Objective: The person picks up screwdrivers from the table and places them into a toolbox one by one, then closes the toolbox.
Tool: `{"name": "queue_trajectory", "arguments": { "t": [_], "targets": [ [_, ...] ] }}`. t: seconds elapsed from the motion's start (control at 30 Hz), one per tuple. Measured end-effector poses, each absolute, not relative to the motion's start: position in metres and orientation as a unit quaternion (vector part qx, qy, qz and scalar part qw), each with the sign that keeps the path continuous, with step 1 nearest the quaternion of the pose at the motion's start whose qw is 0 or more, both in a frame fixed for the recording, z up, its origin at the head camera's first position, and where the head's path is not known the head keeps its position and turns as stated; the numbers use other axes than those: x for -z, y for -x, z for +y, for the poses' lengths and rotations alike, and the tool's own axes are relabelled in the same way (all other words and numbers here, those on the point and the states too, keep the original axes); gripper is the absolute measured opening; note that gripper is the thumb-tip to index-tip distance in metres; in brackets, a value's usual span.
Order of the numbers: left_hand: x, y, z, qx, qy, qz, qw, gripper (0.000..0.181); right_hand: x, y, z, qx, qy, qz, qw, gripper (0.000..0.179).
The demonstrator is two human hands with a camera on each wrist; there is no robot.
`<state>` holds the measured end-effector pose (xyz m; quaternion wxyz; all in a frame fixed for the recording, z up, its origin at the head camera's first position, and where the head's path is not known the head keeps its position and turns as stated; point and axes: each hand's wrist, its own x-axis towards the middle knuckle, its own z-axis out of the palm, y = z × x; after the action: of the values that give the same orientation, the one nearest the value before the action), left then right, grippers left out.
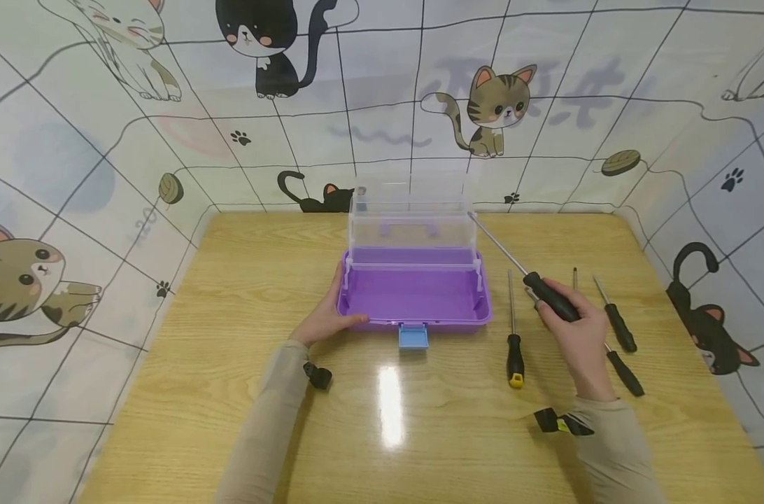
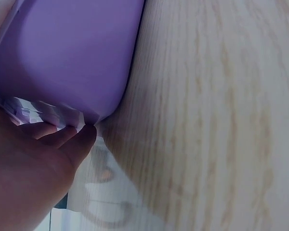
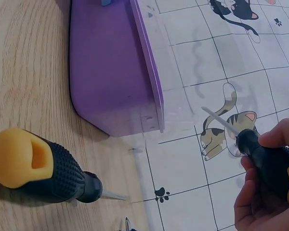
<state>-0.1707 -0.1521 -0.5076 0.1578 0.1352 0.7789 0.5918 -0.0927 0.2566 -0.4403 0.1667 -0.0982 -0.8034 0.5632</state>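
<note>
An open purple toolbox (image 1: 413, 297) with a clear raised lid (image 1: 413, 234) and a blue latch (image 1: 413, 337) stands on the table. My left hand (image 1: 324, 318) holds its left end, thumb at the front rim and fingers along the outer side wall (image 2: 67, 53). To the right of the box, my right hand (image 1: 580, 339) grips a screwdriver (image 1: 550, 296) by its black handle. The long shaft points up and left, toward the lid's right edge. In the right wrist view, this screwdriver (image 3: 267, 163) is clear of the table, fingers wrapped round the handle.
A screwdriver (image 1: 515, 357) with a yellow-ended black handle lies right of the box. Further right lie a black-handled screwdriver (image 1: 621, 327) and another (image 1: 625, 373), partly behind my right hand. A cat-patterned sheet (image 1: 382, 133) rises behind the wooden table (image 1: 262, 266).
</note>
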Motion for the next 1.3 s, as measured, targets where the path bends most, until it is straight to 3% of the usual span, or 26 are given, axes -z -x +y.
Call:
{"name": "queue_trajectory", "arguments": {
  "t": [1.3],
  "targets": [
    [0.511,0.17,-0.153,-0.573,-0.13,0.794,0.154,0.125,0.453,0.102,0.234,-0.612,-0.067,-0.783,0.084,0.037]
  ]
}}
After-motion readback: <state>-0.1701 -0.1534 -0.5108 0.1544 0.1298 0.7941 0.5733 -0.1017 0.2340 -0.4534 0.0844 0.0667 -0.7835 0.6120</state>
